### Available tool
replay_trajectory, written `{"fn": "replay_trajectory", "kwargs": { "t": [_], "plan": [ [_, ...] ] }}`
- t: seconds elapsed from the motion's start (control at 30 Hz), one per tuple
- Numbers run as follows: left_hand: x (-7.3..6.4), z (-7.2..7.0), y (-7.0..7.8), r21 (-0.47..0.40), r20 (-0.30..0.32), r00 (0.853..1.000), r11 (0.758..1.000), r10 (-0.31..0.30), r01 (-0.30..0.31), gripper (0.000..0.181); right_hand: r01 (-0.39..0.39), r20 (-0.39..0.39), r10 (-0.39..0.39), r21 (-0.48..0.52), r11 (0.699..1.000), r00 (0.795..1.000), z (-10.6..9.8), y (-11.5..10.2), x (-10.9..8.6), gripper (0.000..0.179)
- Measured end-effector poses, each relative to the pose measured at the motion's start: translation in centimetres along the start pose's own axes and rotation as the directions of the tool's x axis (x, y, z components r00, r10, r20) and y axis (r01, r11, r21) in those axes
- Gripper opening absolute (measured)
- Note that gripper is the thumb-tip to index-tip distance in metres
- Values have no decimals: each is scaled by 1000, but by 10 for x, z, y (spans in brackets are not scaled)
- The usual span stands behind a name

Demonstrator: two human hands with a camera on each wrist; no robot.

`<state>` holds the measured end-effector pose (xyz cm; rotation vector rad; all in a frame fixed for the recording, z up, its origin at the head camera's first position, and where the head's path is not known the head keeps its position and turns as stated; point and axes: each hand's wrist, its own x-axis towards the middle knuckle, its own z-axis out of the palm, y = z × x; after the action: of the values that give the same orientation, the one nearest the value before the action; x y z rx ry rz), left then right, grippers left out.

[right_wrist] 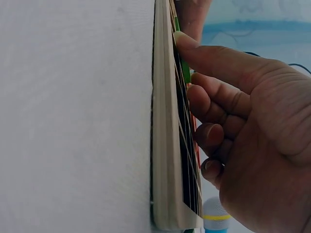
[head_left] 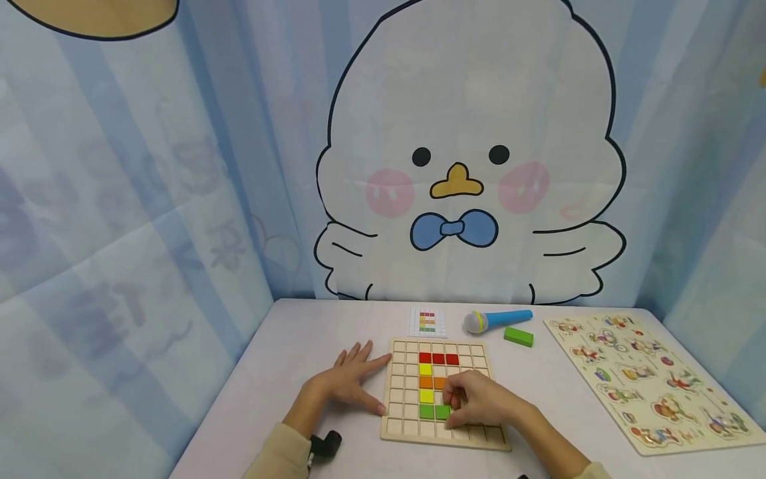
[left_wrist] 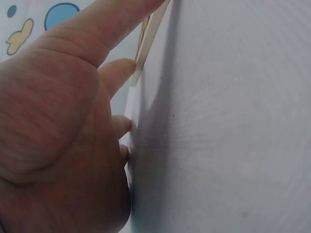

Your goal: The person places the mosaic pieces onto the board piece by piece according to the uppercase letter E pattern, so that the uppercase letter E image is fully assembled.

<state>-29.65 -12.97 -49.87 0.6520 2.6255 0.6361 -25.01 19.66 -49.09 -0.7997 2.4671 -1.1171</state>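
Note:
A wooden grid board (head_left: 402, 426) lies on the table, with red blocks (head_left: 439, 359), yellow blocks (head_left: 426, 396), orange blocks (head_left: 426, 382) and green blocks (head_left: 427, 412) set in its squares. At the lower row, the right hand (head_left: 479, 402) pinches a green block (right_wrist: 186, 72) between thumb and forefinger; its other fingers curl over the board. The left hand (head_left: 353, 378) rests spread beside the board, thumb and forefinger touching its left edge. From the left wrist, the thumb (left_wrist: 121, 24) shows against the board's side (left_wrist: 153, 34). The right hand hides part of the grid.
Behind the board lies a pattern card (head_left: 427, 323). To its right are a blue toy microphone (head_left: 499, 320) and a loose green block (head_left: 518, 336). A wooden picture puzzle board (head_left: 646, 379) covers the table's right side. A printed curtain (head_left: 287, 166) hangs behind.

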Motion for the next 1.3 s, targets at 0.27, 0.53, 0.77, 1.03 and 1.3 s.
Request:
{"fn": "replay_trajectory", "kwargs": {
  "t": [0.27,0.53,0.77,1.03,1.3],
  "plan": [
    [1,1,0,2,-2,1000,1000,-3,3,107,7,2,-7,-21,1000,1000,1,-1,1,26],
    [1,1,-2,13,-5,1000,1000,-5,5,108,29,5,-29,-41,999,1000,0,-4,1,25],
    [0,-1,-1,3,0,1000,1000,-4,4,107,46,-29,-47,-7,999,999,-20,-1,-7,26],
    [0,-1,1,3,2,1000,1000,-5,5,107,34,-44,-31,61,998,999,-57,16,-29,39],
    [0,0,0,2,0,1000,1000,-5,5,107,-46,-11,48,114,992,999,-81,43,-53,46]
  ]
}}
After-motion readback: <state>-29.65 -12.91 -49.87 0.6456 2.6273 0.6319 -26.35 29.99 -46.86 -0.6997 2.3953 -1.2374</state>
